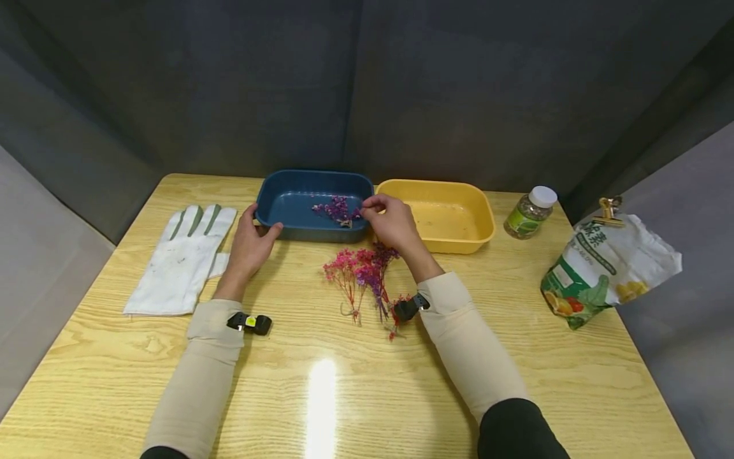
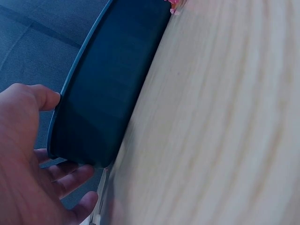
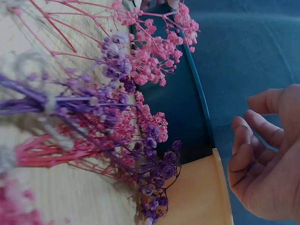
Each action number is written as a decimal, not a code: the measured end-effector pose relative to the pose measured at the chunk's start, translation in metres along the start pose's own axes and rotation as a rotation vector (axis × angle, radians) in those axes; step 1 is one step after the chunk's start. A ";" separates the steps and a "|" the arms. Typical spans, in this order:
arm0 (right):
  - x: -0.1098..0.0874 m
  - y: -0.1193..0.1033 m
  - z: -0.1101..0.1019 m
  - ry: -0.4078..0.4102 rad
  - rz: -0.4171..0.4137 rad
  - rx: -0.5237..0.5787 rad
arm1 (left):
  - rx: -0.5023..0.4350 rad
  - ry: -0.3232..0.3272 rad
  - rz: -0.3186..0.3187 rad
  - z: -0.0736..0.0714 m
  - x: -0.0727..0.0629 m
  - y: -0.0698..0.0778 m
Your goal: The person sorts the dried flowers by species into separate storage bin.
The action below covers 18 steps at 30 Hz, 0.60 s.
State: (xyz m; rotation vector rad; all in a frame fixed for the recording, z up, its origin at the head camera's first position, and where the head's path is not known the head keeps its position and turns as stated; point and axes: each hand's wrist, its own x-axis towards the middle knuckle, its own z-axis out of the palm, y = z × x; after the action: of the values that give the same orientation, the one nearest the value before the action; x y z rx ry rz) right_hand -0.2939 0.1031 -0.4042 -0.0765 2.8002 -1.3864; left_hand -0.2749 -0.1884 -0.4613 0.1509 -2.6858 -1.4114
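A blue plastic tub [image 1: 309,234] stands at the back of the table with loose purple dried flowers [image 1: 338,209] inside. My left hand [image 1: 250,245] grips its front-left corner, thumb on the rim and fingers around the end; the left wrist view shows the same tub [image 2: 105,84] from outside. Over the tub's right end, my right hand [image 1: 392,223] has its fingers loosely curled near the purple flowers. Nothing shows between those fingers in the right wrist view. Tied bunches of pink dried flowers [image 1: 346,264] and purple dried flowers [image 3: 115,101] lie in front of the tub.
A yellow tub [image 1: 453,245] adjoins the blue one on the right. Beyond it stand a white-lidded jar [image 1: 524,217] and a printed bag [image 1: 596,268] closed with a gold clip [image 1: 609,213]. White work gloves [image 1: 178,268] lie on the left. A dark curtain hangs behind.
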 end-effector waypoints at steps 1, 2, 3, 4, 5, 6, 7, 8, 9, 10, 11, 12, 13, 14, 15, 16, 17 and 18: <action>-0.002 0.001 0.000 0.006 -0.006 -0.006 | 0.000 0.001 0.001 0.000 0.000 0.000; -0.005 0.002 -0.001 0.009 -0.008 -0.007 | 0.003 0.000 0.001 0.000 0.000 0.000; -0.007 0.003 -0.001 0.011 -0.008 -0.007 | 0.003 0.001 0.002 0.000 0.000 0.000; -0.010 0.004 -0.002 0.014 -0.006 -0.007 | 0.002 0.002 0.001 0.000 0.000 0.000; -0.013 0.005 -0.002 0.015 -0.004 -0.003 | 0.002 0.003 0.002 0.000 0.001 -0.001; -0.016 0.006 -0.003 0.019 -0.004 0.003 | 0.002 0.004 0.001 0.000 0.001 -0.001; -0.019 0.007 -0.003 0.024 -0.006 0.002 | 0.002 0.003 0.000 0.000 0.001 -0.001; -0.022 0.008 -0.003 0.029 -0.007 0.003 | 0.002 0.002 -0.001 0.000 0.001 -0.001; -0.025 0.009 -0.004 0.035 -0.011 0.003 | 0.003 0.001 -0.003 0.000 0.001 -0.001; -0.028 0.011 -0.004 0.041 -0.016 0.003 | 0.005 0.000 -0.005 0.000 0.001 -0.001; -0.031 0.012 -0.004 0.046 -0.018 0.005 | 0.005 0.000 -0.006 0.000 0.001 -0.001; -0.034 0.014 -0.004 0.050 -0.021 0.006 | 0.006 -0.001 -0.009 0.001 0.001 -0.001; -0.037 0.016 -0.004 0.052 -0.020 0.005 | 0.009 -0.002 -0.010 0.001 0.002 -0.002; -0.040 0.017 -0.004 0.051 -0.019 0.012 | 0.009 -0.003 -0.011 0.001 0.001 -0.002; -0.043 0.019 -0.004 0.050 -0.017 0.015 | 0.008 -0.004 -0.012 0.001 0.001 -0.002; -0.046 0.020 -0.004 0.048 -0.011 0.016 | 0.008 -0.003 -0.011 0.001 0.001 -0.002; -0.049 0.022 -0.005 0.045 -0.008 0.015 | 0.006 -0.004 -0.012 0.001 0.001 -0.002; -0.052 0.024 -0.005 0.042 -0.004 0.012 | 0.004 -0.004 -0.014 0.001 0.001 -0.001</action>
State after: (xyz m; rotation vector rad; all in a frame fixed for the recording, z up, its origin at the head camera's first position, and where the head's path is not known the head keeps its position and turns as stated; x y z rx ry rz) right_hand -0.2433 0.1237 -0.4205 -0.0540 2.8267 -1.4227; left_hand -0.2761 -0.1883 -0.4633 0.1678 -2.6963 -1.4117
